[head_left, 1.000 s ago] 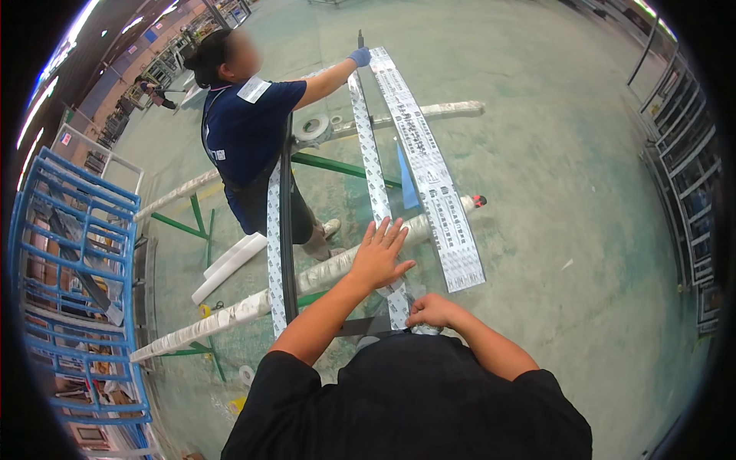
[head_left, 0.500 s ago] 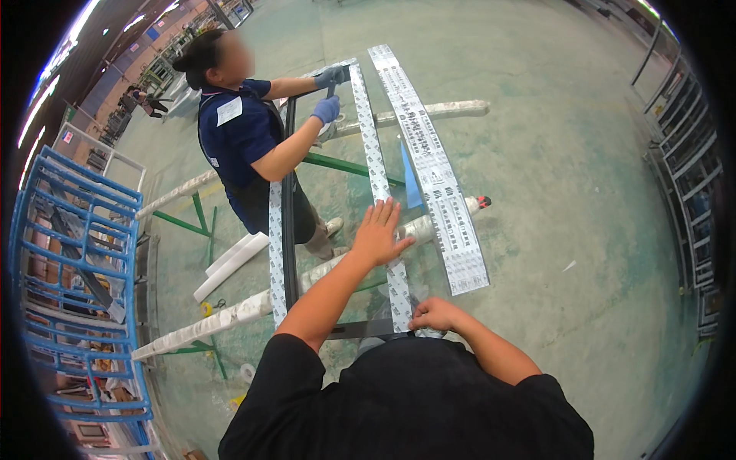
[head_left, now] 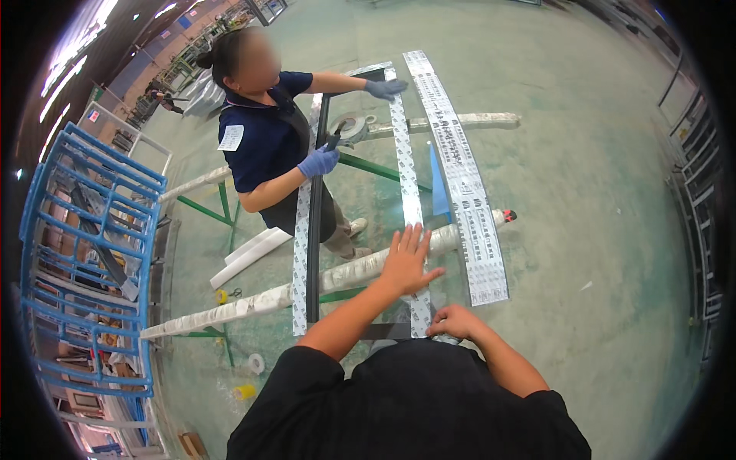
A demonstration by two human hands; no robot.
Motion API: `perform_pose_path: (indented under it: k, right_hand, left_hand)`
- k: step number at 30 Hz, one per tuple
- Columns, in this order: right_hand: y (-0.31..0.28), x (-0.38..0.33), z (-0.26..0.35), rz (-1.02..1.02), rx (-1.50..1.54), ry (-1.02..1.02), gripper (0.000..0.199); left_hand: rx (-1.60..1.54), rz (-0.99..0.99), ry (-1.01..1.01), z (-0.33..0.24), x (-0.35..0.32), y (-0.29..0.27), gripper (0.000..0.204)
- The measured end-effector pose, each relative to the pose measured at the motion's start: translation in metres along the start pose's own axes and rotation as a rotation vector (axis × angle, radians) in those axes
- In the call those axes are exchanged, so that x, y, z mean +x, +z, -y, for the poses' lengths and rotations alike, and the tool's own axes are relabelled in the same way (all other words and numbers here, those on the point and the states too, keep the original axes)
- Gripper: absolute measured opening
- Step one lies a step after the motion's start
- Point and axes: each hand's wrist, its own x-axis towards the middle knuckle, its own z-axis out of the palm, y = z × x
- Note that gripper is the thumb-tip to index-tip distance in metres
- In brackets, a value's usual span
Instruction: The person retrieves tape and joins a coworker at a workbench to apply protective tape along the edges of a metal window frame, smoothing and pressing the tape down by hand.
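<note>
A rectangular dark window frame, its side rails covered in white printed film, lies before me on padded supports. My left hand rests with fingers spread on the right rail. Beside that rail's near end, my right hand is closed, thumb and fingers pinched at the corner; what they hold is too small to make out. Across the frame a co-worker wears blue-grey gloves. One gloved hand lies on the far right corner; the other grips a dark-handled tool.
A long film-wrapped panel lies to the right of the frame, across the padded white beams with green legs. A blue rack stands at left. A tape roll and white rolled sheets are on the floor.
The co-worker's tool hand has drawn back from the far corner toward the left rail, while the other glove now lies flat there. My hands keep their places; the whole view has shifted slightly.
</note>
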Motion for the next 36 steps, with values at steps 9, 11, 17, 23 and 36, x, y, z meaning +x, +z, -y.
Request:
perform_pose_path:
  k: [9,11,17,23,36]
  right_hand:
    - [0.000,0.011,-0.009,0.000,0.032,-0.058,0.034]
    - [-0.002,0.008,0.000,0.017,0.014,-0.036,0.034]
    - [-0.004,0.002,0.008,0.042,0.010,-0.009,0.033]
    - [-0.002,-0.003,0.013,0.021,-0.013,-0.004,0.030]
    - [0.002,-0.015,0.015,-0.025,-0.043,-0.053,0.032]
  left_hand:
    - [-0.054,0.112,0.036,-0.037,-0.098,-0.029,0.093]
    - [-0.053,0.087,0.026,-0.039,-0.112,-0.031,0.091]
    - [-0.073,0.052,-0.030,-0.049,-0.130,-0.022,0.090]
    - [-0.093,0.045,-0.047,-0.048,-0.137,-0.021,0.083]
    - [-0.134,0.018,0.072,-0.045,-0.166,-0.020,0.047]
